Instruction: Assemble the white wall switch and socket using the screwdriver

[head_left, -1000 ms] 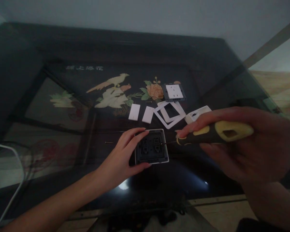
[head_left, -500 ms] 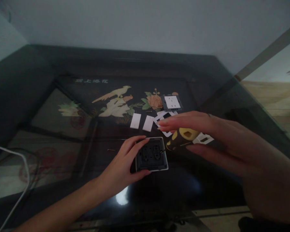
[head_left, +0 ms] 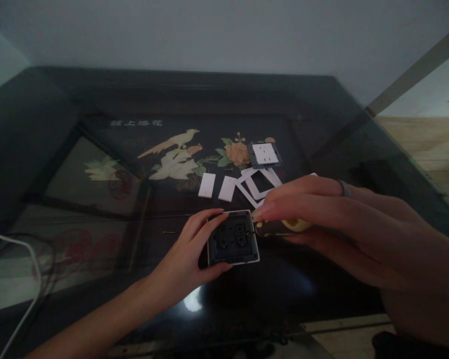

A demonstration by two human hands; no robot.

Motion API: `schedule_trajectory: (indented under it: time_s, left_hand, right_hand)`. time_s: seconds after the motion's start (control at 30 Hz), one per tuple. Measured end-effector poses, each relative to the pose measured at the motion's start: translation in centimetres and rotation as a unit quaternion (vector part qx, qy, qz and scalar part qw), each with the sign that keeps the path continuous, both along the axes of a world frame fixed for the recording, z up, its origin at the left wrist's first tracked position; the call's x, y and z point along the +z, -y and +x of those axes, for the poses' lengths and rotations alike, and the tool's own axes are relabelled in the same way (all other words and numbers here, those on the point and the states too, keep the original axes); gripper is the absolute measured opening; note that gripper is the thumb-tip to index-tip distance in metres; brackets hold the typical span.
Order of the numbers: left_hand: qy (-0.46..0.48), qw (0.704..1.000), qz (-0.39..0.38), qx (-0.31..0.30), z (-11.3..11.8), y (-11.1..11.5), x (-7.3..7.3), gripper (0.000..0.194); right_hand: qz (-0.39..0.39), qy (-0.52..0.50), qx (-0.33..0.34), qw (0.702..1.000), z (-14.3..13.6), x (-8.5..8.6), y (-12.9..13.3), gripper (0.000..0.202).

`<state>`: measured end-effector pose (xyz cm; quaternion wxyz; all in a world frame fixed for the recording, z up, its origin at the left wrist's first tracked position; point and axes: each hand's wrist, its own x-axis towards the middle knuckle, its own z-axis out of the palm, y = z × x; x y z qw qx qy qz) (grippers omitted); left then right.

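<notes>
My left hand [head_left: 194, 244] grips a square wall switch [head_left: 230, 242] by its left side, fingers on the top edge and thumb along the bottom. The switch has a white rim and a dark inner face with two mechanisms. A small screw [head_left: 250, 233] sits at its right edge. Beside that edge is my right hand [head_left: 322, 219], open, thumb and fingers apart; whether a fingertip touches the rim I cannot tell. Partly hidden behind the right hand lies a yellow and black tool [head_left: 297, 225], its kind unclear.
Two white switch plates [head_left: 207, 185] and overlapping white frames [head_left: 264, 183] lie beyond the switch. A socket module [head_left: 265, 154] is farther back. Loose screws [head_left: 169, 232] lie on the glossy dark tabletop [head_left: 284, 294]. A white cable [head_left: 35, 269] runs along the left.
My right hand has moved left and nearer the switch's right edge, covering more of the yellow and black tool. My left hand keeps its hold on the switch.
</notes>
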<state>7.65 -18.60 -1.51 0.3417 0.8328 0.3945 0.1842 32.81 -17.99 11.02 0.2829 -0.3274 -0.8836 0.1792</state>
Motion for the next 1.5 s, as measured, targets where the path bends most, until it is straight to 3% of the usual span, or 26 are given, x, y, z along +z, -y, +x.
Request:
schedule_trajectory:
  time_s: [0.37, 0.57, 1.5]
  left_hand:
    - [0.011, 1.0, 0.022, -0.001, -0.02, 0.02, -0.05, 0.077]
    - [0.005, 1.0, 0.016, -0.005, -0.02, -0.05, -0.08, 0.077]
    - [0.011, 1.0, 0.008, -0.008, 0.0, 0.02, -0.08, 0.077]
  right_hand:
    - [-0.006, -0.022, -0.024, 0.999, -0.23, -0.1, 0.04, 0.041]
    - [0.011, -0.004, 0.02, 1.0, 0.03, 0.05, -0.54, 0.04]
    - [0.026, 0.028, 0.004, 0.999, 0.7, -0.25, -0.61, 0.029]
